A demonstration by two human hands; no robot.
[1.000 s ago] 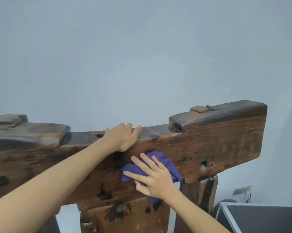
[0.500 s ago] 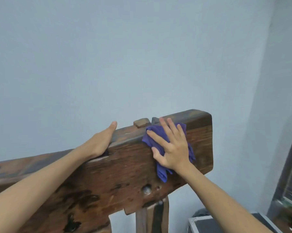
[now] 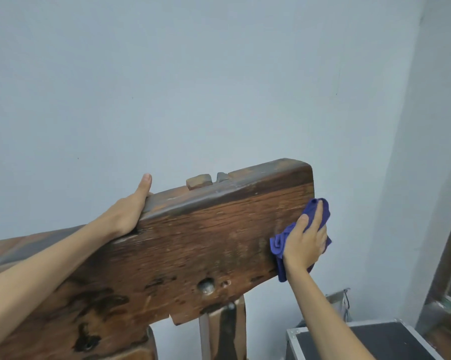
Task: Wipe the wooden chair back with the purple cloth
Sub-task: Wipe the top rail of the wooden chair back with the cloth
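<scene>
The chair back is big, old, rough wood w/ dark holes. Its right end sits under the right hand, and its top edge sits under the left hand.

The left hand grips that top edge, thumb up, other fingers hidden behind the wood. The right hand curls round the cloth and presses it on the end of the wood, fingers wrapped past the corner.

What could go wrong: the rough grain may snag the cloth. The cloth hangs loose below the hand, so it may slip out if the grip gets weak. A splinter may poke a finger at the sharp corner.

Vs half a sec ago: the right hand lay flat, higher up on the front face. Now it's lower, at the very end, curled round. The left hand barely moved.
</scene>
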